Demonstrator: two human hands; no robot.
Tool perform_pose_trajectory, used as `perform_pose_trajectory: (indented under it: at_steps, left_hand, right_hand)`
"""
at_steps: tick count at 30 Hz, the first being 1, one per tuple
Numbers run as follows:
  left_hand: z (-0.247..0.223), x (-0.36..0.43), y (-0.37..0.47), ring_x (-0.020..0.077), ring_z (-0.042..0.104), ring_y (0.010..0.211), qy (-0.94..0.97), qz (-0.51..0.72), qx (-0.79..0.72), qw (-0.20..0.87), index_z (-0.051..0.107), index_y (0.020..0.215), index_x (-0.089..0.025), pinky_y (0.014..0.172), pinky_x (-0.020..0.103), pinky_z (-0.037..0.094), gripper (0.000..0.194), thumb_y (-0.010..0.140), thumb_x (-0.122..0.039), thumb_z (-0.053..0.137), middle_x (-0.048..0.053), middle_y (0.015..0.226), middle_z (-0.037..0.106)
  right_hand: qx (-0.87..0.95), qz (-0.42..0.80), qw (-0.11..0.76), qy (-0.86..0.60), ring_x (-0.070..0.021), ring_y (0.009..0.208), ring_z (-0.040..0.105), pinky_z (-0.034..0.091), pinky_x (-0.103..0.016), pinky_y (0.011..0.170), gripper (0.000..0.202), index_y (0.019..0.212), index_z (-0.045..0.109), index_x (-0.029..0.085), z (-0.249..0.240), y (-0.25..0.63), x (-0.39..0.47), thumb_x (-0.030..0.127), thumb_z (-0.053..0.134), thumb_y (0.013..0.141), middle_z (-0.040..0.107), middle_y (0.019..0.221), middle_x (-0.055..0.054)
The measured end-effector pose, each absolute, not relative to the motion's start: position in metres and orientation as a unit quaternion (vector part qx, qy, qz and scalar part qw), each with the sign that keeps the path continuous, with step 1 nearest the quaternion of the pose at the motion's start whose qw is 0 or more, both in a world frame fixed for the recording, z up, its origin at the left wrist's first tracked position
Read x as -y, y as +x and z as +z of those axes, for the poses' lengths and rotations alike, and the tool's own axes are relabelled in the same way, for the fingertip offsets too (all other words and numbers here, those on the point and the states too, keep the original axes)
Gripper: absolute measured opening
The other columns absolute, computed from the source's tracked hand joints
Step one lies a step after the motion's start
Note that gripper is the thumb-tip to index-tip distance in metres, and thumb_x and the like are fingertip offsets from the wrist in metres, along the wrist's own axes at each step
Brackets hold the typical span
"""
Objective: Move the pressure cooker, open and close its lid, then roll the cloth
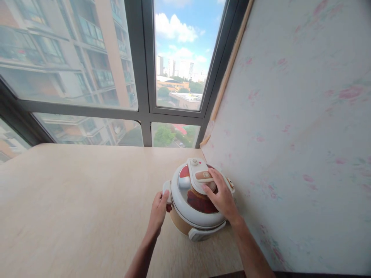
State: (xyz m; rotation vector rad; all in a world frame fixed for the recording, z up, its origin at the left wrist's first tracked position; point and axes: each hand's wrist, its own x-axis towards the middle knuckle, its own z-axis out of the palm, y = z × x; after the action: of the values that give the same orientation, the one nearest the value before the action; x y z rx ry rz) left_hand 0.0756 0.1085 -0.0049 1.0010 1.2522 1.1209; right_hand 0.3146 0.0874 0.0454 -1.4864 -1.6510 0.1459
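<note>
A white and tan electric pressure cooker (pixel 188 208) stands upright on the pale sill, close to the papered wall. Its lid is on, with a shiny, dark red patterned top and a raised handle (pixel 203 176) across it. My left hand (pixel 159 208) is closed on the white side grip at the cooker's left, thumb on top. My right hand (pixel 222 193) lies over the lid handle, fingers on its far side and thumb on the near side, gripping it. A valve knob (pixel 194 162) shows beyond the handle. The cooker's right side is partly hidden by my right hand.
The wide stone-like sill (pixel 81 200) stretches to the left. Dark-framed windows (pixel 146 112) rise along its back edge. The flowered wall (pixel 301 127) stands tight against the cooker's right side. A dark edge (pixel 232 275) shows at the bottom.
</note>
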Motion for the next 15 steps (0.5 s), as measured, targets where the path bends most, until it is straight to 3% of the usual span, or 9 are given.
perform_pose_trajectory:
  at_steps: [4,6,9,12,15]
  left_hand:
    - [-0.005,-0.113,0.073,0.0120,0.045,0.046,0.427,0.446,-0.527,0.583,0.047,0.066,-0.021,0.049,0.025,0.034,0.062,0.070,-0.082,0.058,-0.002,0.048,0.049]
    - [-0.005,-0.114,0.072,0.0098,0.040,0.044,0.432,0.438,-0.519,0.594,0.045,0.064,-0.021,0.047,0.024,0.030,0.061,0.072,-0.080,0.057,-0.003,0.048,0.046]
    - [-0.004,-0.114,0.070,0.0077,0.035,0.043,0.433,0.425,-0.515,0.605,0.044,0.064,-0.020,0.045,0.022,0.024,0.060,0.073,-0.078,0.057,-0.005,0.049,0.042]
    - [-0.002,-0.116,0.069,0.0070,0.033,0.042,0.438,0.410,-0.515,0.613,0.044,0.066,-0.020,0.044,0.022,0.023,0.061,0.071,-0.079,0.057,-0.006,0.049,0.041]
    - [-0.003,-0.116,0.069,0.0072,0.035,0.042,0.446,0.403,-0.513,0.612,0.044,0.068,-0.020,0.043,0.021,0.024,0.062,0.070,-0.082,0.056,-0.005,0.050,0.043]
  right_hand:
    - [0.611,0.157,0.526,-0.571,-0.0285,0.131,0.057,0.047,-0.050,0.111,0.055,0.143,0.051,0.026,0.039,0.339,-0.086,0.046,0.060,0.092,0.058,0.145,-0.012]
    - [0.545,0.133,0.567,-0.603,-0.0291,0.129,0.059,0.047,-0.051,0.110,0.053,0.138,0.055,0.024,0.032,0.361,-0.085,0.048,0.060,0.091,0.059,0.143,-0.013]
    - [0.440,0.073,0.568,-0.692,-0.0346,0.127,0.058,0.044,-0.058,0.110,0.056,0.129,0.063,0.019,0.010,0.396,-0.083,0.054,0.063,0.085,0.062,0.139,-0.017]
    - [0.425,0.151,0.556,-0.698,-0.0352,0.121,0.063,0.047,-0.056,0.107,0.057,0.122,0.069,0.018,-0.019,0.415,-0.080,0.061,0.062,0.084,0.068,0.129,-0.017]
    - [0.412,0.212,0.580,-0.671,-0.0318,0.124,0.062,0.049,-0.051,0.106,0.058,0.126,0.068,0.023,-0.041,0.414,-0.076,0.064,0.059,0.087,0.069,0.132,-0.011]
